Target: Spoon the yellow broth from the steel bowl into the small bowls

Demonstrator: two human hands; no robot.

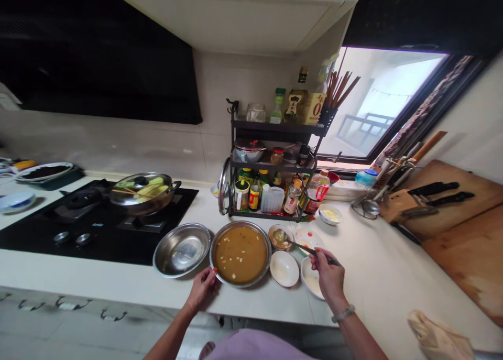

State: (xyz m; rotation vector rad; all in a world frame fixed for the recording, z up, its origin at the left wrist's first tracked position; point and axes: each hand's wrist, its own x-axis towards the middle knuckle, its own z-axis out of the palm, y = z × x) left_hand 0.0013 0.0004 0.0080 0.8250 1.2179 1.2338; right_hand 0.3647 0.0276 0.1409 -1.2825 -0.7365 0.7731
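My right hand is closed around the dark handle of a spoon. The spoon's head is over or in a small glass bowl with brownish contents. At the near left rim of a round metal basin, my left hand has its fingers curled together against the edge. Brown liquid with pale bits floating in it fills the basin. Close by are a white bowl, another white bowl partly behind my right hand, and a red-dotted bowl.
A metal bowl sits left of the basin, beside a black stove bearing a lidded pan. Behind stands a seasoning rack with bottles. Knives and cutting boards are at right, with a cloth nearer me.
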